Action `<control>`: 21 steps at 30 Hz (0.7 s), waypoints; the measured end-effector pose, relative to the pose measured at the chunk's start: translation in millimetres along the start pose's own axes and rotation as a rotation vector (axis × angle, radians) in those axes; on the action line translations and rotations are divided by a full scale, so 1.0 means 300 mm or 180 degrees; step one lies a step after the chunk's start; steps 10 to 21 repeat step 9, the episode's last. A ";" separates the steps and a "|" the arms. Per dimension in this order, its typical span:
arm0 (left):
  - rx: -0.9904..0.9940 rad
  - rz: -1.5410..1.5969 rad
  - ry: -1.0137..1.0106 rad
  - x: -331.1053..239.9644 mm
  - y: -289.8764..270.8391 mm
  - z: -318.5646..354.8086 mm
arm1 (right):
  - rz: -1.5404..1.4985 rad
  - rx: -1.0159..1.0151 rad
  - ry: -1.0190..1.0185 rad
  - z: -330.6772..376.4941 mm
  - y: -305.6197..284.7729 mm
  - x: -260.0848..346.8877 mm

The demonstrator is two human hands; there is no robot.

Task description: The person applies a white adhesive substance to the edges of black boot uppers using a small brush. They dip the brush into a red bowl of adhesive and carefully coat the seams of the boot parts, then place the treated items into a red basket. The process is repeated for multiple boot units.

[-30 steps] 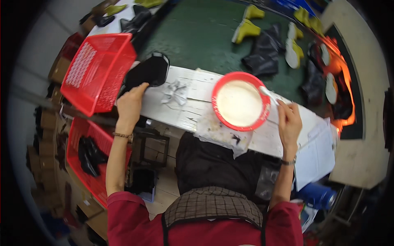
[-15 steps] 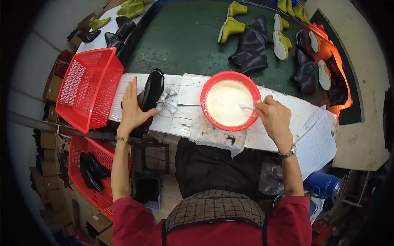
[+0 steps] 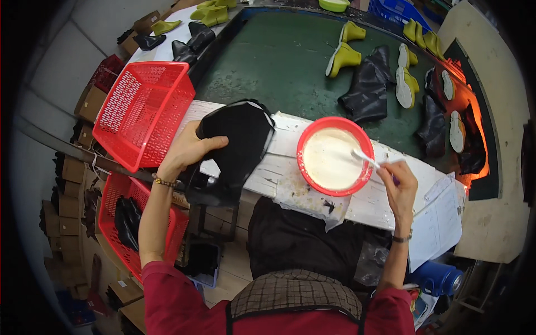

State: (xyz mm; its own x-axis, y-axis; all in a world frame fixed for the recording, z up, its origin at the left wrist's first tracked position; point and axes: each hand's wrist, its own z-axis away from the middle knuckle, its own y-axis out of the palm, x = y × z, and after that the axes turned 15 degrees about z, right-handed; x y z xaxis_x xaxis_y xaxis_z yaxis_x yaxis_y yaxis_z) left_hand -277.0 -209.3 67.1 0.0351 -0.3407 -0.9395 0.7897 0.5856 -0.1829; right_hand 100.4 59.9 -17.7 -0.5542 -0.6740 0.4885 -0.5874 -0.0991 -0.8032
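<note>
Now left hand (image 3: 187, 152) grips black boot (image 3: 237, 145); right hand (image 3: 397, 181) prob. holds brush (image 3: 365, 158).

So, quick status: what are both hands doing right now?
Left hand grips black boot. Right hand dips brush in red bowl. Nothing between them.

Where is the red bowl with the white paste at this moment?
In the head view, the red bowl stands on the white bench, right of centre, between the black boot and the right hand.
</note>
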 end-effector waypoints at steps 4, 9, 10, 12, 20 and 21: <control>0.0818 0.0364 -0.0535 -0.029 0.138 0.037 | -0.0667 -0.0342 -0.1176 -0.130 0.016 0.167; 0.1317 0.0111 -0.0470 -0.043 0.215 0.041 | -0.0336 -0.0200 -0.1704 -0.205 0.009 0.254; 0.1317 0.0111 -0.0470 -0.043 0.215 0.041 | -0.0336 -0.0200 -0.1704 -0.205 0.009 0.254; 0.1317 0.0111 -0.0470 -0.043 0.215 0.041 | -0.0336 -0.0200 -0.1704 -0.205 0.009 0.254; 0.1317 0.0111 -0.0470 -0.043 0.215 0.041 | -0.0336 -0.0200 -0.1704 -0.205 0.009 0.254; 0.1317 0.0111 -0.0470 -0.043 0.215 0.041 | -0.0336 -0.0200 -0.1704 -0.205 0.009 0.254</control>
